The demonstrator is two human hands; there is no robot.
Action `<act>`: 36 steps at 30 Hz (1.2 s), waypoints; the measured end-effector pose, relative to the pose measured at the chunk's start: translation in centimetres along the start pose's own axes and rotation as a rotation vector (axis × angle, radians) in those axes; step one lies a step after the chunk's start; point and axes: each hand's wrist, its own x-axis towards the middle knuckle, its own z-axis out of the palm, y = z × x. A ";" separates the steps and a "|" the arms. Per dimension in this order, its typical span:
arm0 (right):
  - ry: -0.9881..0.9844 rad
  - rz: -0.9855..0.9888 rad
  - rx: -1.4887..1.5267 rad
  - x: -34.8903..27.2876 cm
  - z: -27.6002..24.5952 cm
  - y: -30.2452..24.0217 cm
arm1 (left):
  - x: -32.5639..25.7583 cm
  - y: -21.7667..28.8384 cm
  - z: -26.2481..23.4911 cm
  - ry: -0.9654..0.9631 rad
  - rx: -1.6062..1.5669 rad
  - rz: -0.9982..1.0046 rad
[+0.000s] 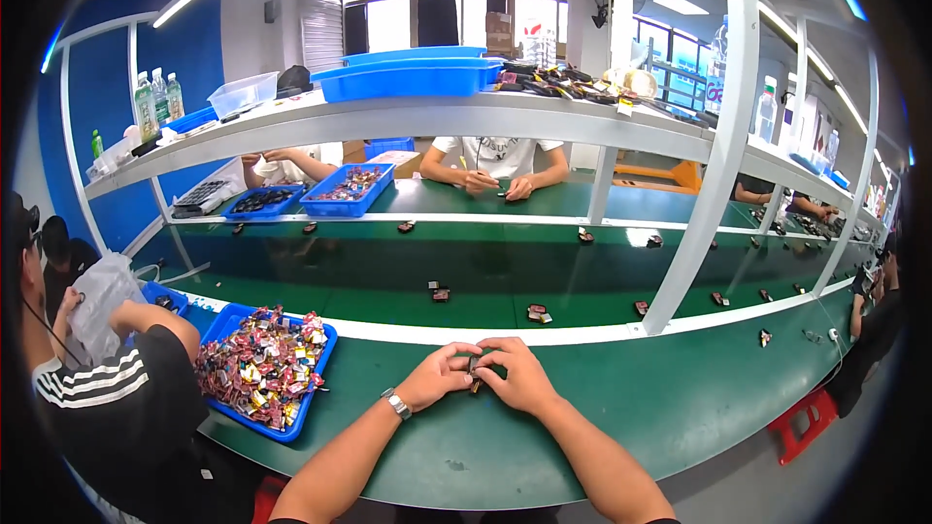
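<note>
Right of tray rim (329,347), hands (434,381) (520,376) hold small part (474,367); tabletop (670,398) open rightward.

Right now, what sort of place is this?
Probably an assembly workshop: a long green strip, apparently a conveyor, bears small dark pieces; a blue rectangular plastic tray holds heaped red and yellow parts; a person in a white shirt works opposite.

Near the tabletop's (417,466) far edge, most of the small part (474,370) is hidden — the fingers of the left hand (439,376) and right hand (516,376) cover it. Pieces (537,312) past that edge are too small to identify; the shelf (408,123) hides the opposite worker's (497,157) head — and the bottom picture edge crops both arms (345,451).
</note>
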 end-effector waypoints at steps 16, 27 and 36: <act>0.073 0.016 -0.009 -0.2 0.0 -1.3 | 0.2 -0.6 -0.1 0.070 -0.111 -0.055; 0.120 0.005 0.021 -0.5 1.5 -1.2 | 0.1 -0.7 -0.3 0.096 -0.097 -0.056; 0.203 0.065 0.025 -0.6 2.0 -1.9 | 0.0 -0.8 -0.4 0.077 -0.152 -0.032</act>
